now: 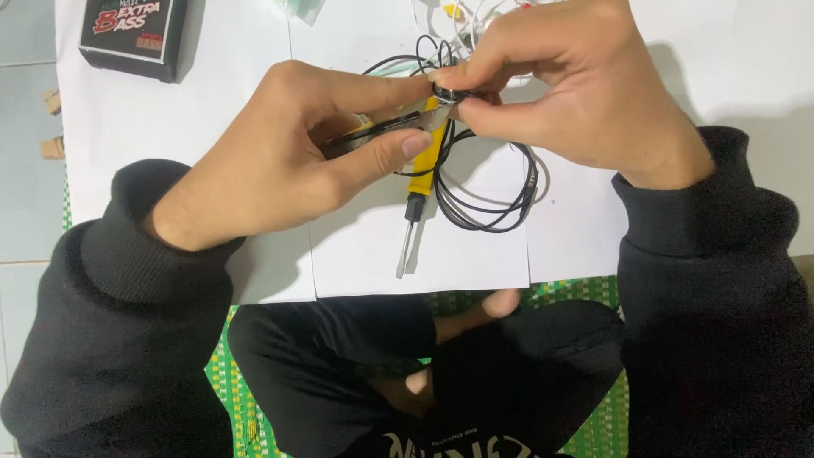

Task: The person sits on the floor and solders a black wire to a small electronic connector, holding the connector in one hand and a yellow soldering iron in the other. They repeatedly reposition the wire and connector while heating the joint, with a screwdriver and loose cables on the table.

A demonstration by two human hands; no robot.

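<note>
Left hand [288,153]: in the centre left of the frame, pinched round a thin black tool [373,134] between thumb and forefinger; the tool's tip reaches toward the small round part.
Right hand [568,89]: upper centre right, fingers closed on a small round black part [448,93], thumb below and forefinger above it.
Small round black part: just above the middle of the frame, between the two hands' fingertips, with a black cable [492,199] running from it.
Black cable: hangs in loose loops below the right hand, lying on the white paper [475,254].
Screwdriver [421,191]: yellow handle, flat metal blade, lying on the paper under the hands, blade pointing to the lower edge of the sheet.
White cables [441,17]: a tangle at the top centre, partly hidden behind the right hand.
Box [136,34]: black cardboard carton in the upper left, closed as far as can be seen; its contents do not show.
Green woven mat [585,293]: beneath the paper, along its lower edge.
</note>
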